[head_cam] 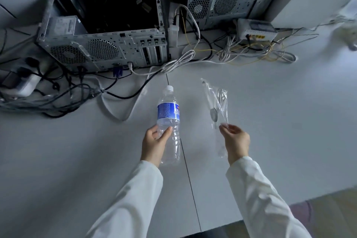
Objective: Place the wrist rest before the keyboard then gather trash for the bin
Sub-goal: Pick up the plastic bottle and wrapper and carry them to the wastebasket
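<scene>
Left hand (154, 144) clasps plastic bottle (170, 121); right hand (236, 142) pinches clear wrapper (217, 106) beyond fingertips. Grip firm, carry both binward.

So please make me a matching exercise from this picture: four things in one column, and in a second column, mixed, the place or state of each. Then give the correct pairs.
Column one:
1. bottle
2. wrapper
3. blue plug
4. router

Column two:
A. plugged into the back of the left computer case
B. held by the left hand
C. at the back right, among white and yellow cables
D. pinched by the right hand

Pairs: 1-B, 2-D, 3-A, 4-C
</scene>
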The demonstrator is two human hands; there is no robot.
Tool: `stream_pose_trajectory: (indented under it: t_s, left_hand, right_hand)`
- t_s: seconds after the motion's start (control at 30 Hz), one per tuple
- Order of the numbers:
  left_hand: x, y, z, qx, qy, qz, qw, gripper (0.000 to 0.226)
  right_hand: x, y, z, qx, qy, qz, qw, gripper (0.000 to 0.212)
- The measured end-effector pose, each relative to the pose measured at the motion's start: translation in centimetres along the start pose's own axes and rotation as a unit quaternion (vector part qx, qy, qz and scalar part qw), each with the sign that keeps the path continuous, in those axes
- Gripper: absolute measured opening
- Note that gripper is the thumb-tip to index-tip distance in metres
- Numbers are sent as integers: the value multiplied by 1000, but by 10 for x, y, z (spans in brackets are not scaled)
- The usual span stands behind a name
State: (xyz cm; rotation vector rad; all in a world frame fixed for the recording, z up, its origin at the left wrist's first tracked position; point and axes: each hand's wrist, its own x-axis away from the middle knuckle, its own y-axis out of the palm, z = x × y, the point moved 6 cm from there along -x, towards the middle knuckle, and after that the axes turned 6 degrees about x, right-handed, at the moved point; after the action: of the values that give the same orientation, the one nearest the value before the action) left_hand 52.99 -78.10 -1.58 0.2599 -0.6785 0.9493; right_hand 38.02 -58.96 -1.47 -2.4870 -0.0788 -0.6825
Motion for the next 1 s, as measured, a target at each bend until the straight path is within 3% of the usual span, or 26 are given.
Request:
stream_pose_trajectory:
  t_s: [0.2, 0.37, 0.73, 1.0]
  left_hand:
    - [25, 11, -23, -36, 2, -85, 996, 84]
    - [53, 27, -40, -78, 1, -140, 987, 58]
    - [148, 126, -85, -114, 3, -250, 962, 48]
    - [247, 217, -159, -161, -36, -317, 934, 54]
  right_hand:
    - [42, -35, 41, -99, 22, 47, 994, 17]
    - [70, -68, 75, -142, 26, 81, 986, 13]
    - [105, -201, 161, -246, 61, 192, 948, 17]
    - [115, -315, 250, -285, 83, 235, 926, 9]
